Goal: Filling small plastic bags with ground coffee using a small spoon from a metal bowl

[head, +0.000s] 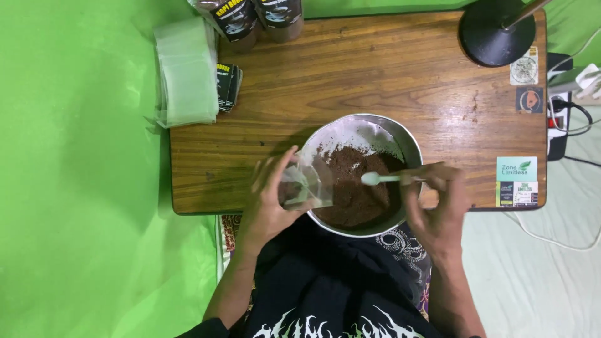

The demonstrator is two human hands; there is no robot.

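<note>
A metal bowl (400, 136) of brown powder (354, 188) sits at the near edge of a small wooden table (350, 69). My left hand (266, 200) holds a small clear plastic bag (307, 181) open at the bowl's left rim; some brown powder shows inside it. My right hand (438, 206) grips a pale green plastic spoon (379, 178) by its handle, its scoop hovering over the powder and pointing toward the bag.
A stack of clear bags (186, 72) hangs over the table's left edge, beside a small pile of dark labels (228, 84). Two dark filled pouches (256, 19) stand at the back. A black lamp base (496, 31) and stickers (516, 181) occupy the right side. Cables (566, 116) lie right of the table.
</note>
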